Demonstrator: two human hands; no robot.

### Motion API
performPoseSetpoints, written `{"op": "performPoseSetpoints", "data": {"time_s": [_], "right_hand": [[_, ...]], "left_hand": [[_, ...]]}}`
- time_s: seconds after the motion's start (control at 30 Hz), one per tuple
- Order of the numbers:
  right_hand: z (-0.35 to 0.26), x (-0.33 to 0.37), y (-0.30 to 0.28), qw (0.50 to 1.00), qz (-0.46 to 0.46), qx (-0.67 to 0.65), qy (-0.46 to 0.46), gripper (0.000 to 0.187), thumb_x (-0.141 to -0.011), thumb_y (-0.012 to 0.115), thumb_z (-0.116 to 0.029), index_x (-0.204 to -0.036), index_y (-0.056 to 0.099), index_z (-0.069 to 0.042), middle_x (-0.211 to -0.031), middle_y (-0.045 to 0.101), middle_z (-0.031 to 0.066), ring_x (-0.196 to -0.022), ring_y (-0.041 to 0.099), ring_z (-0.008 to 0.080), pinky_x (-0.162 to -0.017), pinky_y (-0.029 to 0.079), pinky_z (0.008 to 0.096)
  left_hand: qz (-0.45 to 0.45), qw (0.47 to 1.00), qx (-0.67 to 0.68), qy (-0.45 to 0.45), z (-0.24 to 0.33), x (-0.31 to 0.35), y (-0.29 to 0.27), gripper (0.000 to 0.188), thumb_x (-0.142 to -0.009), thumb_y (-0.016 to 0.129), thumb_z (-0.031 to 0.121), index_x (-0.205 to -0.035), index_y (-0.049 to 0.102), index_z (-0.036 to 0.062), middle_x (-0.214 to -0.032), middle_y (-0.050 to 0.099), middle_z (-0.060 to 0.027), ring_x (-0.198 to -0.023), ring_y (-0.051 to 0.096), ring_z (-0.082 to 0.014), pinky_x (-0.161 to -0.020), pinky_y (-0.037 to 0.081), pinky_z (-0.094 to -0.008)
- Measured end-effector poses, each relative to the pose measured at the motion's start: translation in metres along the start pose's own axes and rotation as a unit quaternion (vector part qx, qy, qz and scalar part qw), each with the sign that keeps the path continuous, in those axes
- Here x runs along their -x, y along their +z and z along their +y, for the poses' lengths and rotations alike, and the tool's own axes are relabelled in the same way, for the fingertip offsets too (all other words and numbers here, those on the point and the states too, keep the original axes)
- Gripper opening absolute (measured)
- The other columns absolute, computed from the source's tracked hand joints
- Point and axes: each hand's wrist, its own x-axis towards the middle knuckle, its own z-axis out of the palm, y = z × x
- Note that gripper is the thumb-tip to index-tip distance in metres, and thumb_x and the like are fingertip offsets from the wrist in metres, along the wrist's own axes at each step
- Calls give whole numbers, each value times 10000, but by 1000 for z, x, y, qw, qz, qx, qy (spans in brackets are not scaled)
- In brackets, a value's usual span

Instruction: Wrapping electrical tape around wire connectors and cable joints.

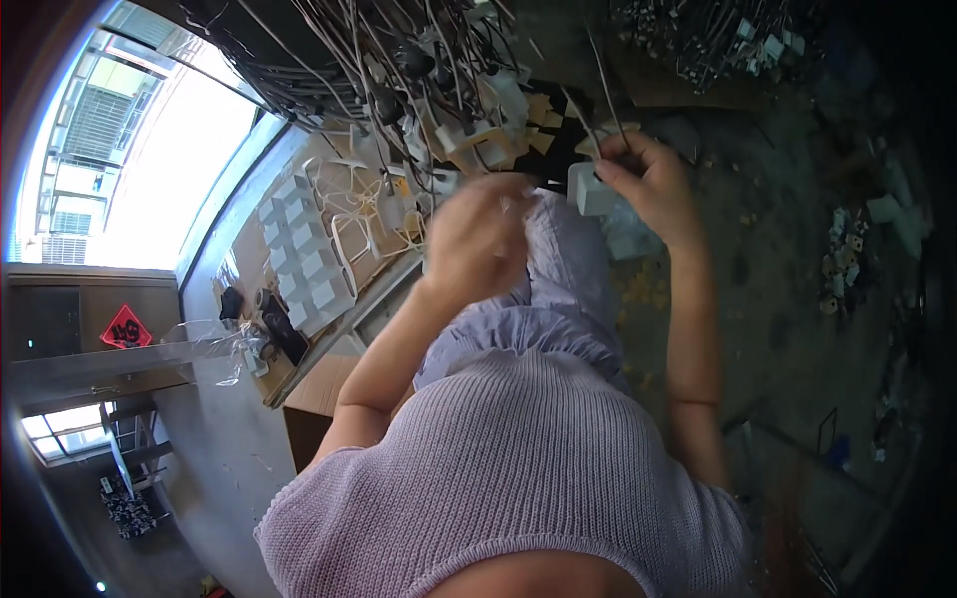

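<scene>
My right hand (653, 189) pinches a thin grey cable (603, 85) between thumb and fingers. Close beside its fingertips is a white box-shaped piece (595, 191); whether it is joined to the cable cannot be made out. My left hand (478, 234) is raised over my lap, to the left of that white piece, with its fingers smeared by motion. Anything in the left hand is hidden. Just beyond it, several cables with pale plastic ends (474, 145) hang down from a thick bundle (399, 75).
To the left, a bench holds a tray of white cube-shaped pieces (309, 249), a tangle of cream-coloured strips (359, 209) and dark objects (279, 324). A cardboard box (324, 394) sits beside my left elbow. More cables (698, 45) lie far right; small parts (842, 259) litter the floor.
</scene>
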Motion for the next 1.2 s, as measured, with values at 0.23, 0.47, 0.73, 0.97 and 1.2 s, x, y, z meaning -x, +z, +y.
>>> {"op": "performPoseSetpoints", "data": {"time_s": [0.23, 0.47, 0.73, 0.97, 1.2], "right_hand": [[2, 10, 6, 998, 12, -64, 16, 99, -832, 663, -95, -898, 631, -29, -765, 604, -35, -691, 528, 28, -620, 418, 203], [6, -2, 26, 994, -46, -93, 26, 132, -850, 653, -105, -951, 634, -22, -833, 631, -14, -740, 551, 38, -669, 436, 204], [19, -24, 29, 956, -124, -260, 63, 425, -857, 619, -109, -1267, 529, -42, -1164, 577, 41, -769, 556, 87, -734, 465, 239], [59, -29, 32, 900, -72, -400, 156, 354, -879, 563, -112, -1216, 560, -5, -1217, 595, 91, -756, 559, 101, -698, 476, 240], [89, -12, 32, 823, 6, -529, 209, 227, -896, 552, -137, -1073, 607, -6, -1189, 601, 162, -773, 578, 134, -702, 505, 277]], "left_hand": [[-64, 968, -26, -242, -46, 5, 38, 330, -734, 694, 184, -1011, 560, 67, -991, 586, -145, -877, 604, -341, -765, 481, -432], [207, 898, 51, -386, -74, -22, 75, 608, -668, 801, 238, -1122, 471, 5, -1012, 531, -158, -962, 551, -285, -829, 438, -369], [187, 793, 334, -473, -65, 1, -1, 316, -770, 597, 82, -1065, 557, -22, -883, 614, -50, -755, 555, -125, -709, 446, -230], [27, 885, 35, -464, -31, 5, -55, 551, -732, 786, 134, -1182, 493, 14, -945, 620, -99, -837, 623, -154, -706, 509, -270], [10, 912, -298, -281, -22, 7, -86, 709, -688, 742, 119, -1314, 412, 81, -1322, 507, -182, -1112, 573, -350, -852, 503, -394]]}}
